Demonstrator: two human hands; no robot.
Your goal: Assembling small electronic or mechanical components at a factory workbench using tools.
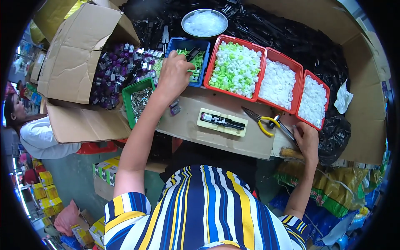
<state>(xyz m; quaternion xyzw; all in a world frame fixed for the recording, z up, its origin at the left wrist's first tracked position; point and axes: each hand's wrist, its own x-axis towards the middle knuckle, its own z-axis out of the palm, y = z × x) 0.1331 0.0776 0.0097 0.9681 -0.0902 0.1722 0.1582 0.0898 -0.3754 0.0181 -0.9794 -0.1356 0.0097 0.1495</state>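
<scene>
My left hand (175, 75) reaches into the blue bin (203, 43) of small green parts, with its fingers curled down among them; what it grips is hidden. My right hand (307, 139) rests at the right end of the cardboard worktop (196, 125), closed around a thin dark tool handle (287, 131) beside the yellow-handled pliers (262, 121). A cream jig with a black part on it (222, 121) lies on the worktop between my hands.
Red bins hold green-and-white parts (235, 66) and white caps (278, 83), (312, 100). A green bin of metal pieces (139, 100), a box of purple parts (112, 71), a metal bowl (204, 23) and black parts (291, 37) surround them. A person (29, 129) sits far left.
</scene>
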